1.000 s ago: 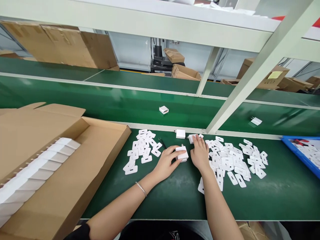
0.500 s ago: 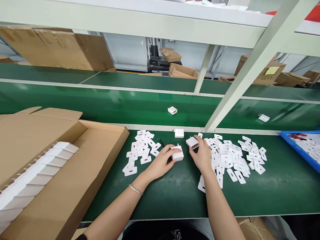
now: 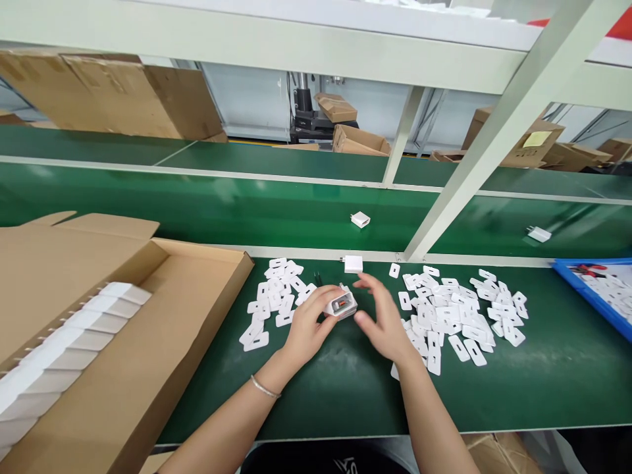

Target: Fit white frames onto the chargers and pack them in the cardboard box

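Note:
My left hand (image 3: 309, 322) is closed around a white charger (image 3: 342, 304) whose open end faces me, showing metal and orange parts inside. Whether a second charger lies under it in that grip, I cannot tell. Just right of it, my right hand (image 3: 384, 319) has its thumb and fingers apart, with nothing between them. Behind the hands a white plug charger (image 3: 353, 264) lies on the green table. Small white slotted plates are heaped to the left (image 3: 274, 296) and, in a larger pile, to the right (image 3: 454, 313). Dark thin prongs (image 3: 317, 279) show beside my left hand.
On the left, an open cardboard box (image 3: 197, 316) holds a row of white chargers (image 3: 83, 342). Two chargers, one central (image 3: 360, 219) and one farther right (image 3: 539, 234), lie on the green belt. A slanted post (image 3: 464, 158) rises behind; a blue tray (image 3: 592, 296) stands right.
My right hand has come left and no longer holds its charger. The charger in my left hand now shows its open end. Both belt chargers have shifted right.

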A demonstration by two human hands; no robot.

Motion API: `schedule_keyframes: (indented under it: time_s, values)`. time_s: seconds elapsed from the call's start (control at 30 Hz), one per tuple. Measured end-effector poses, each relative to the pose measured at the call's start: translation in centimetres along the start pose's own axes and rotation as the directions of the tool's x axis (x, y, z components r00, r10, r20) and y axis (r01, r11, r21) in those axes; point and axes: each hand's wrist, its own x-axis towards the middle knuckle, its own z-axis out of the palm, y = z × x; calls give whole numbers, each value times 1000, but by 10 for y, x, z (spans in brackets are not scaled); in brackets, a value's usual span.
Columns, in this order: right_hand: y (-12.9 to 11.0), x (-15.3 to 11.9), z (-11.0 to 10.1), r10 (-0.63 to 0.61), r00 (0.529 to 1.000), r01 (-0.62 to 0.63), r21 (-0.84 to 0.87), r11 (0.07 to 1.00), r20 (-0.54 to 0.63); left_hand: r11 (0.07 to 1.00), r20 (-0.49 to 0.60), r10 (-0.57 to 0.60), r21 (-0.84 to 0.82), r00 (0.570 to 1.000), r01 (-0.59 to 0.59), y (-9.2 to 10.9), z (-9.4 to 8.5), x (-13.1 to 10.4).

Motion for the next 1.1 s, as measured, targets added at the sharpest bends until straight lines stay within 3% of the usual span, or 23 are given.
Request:
schedule_keyframes:
  time_s: [0.07,0.13,0.2,0.27,0.47,0.7,0.8,0.87,0.97,1.03,1.1]
  values:
    - [20,-1,-13,124,975,-160,-200,967,-182,995,-41,-66,-71,997,63,2,-4,2]
    - [46,-6,-24,231,910,-368,-414,832,-345,989,-55,-87,-124,995,80,3,-6,4]
    - [70,-13,-30,334,868,-491,-532,690,-367,984,-51,-81,-165,995,72,3,-7,4]
    - [87,-20,-30,382,857,-516,-580,630,-347,977,-51,-78,-205,996,66,4,-8,3]
    - [91,-17,-23,410,894,-440,-531,724,-182,953,-52,-76,-297,996,57,6,-7,1]
    - [83,-16,-31,417,892,-436,-576,691,-174,919,-36,-64,-392,997,45,10,-7,2]
    - [84,-16,-33,453,874,-464,-588,663,-179,921,-23,-105,-380,994,89,10,-6,1]
    - [78,-13,-34,456,878,-455,-557,695,-148,913,10,-143,-386,990,136,9,-6,-1]
    - [50,-2,-31,355,927,-373,-392,841,-122,887,68,-174,-422,982,187,9,-5,-3]
    - [24,5,-25,189,969,-221,-215,951,-162,884,86,-170,-427,982,191,9,-5,-4]
    - [-1,7,-15,29,975,-50,-89,995,-222,898,93,-152,-402,984,177,11,-5,-4]
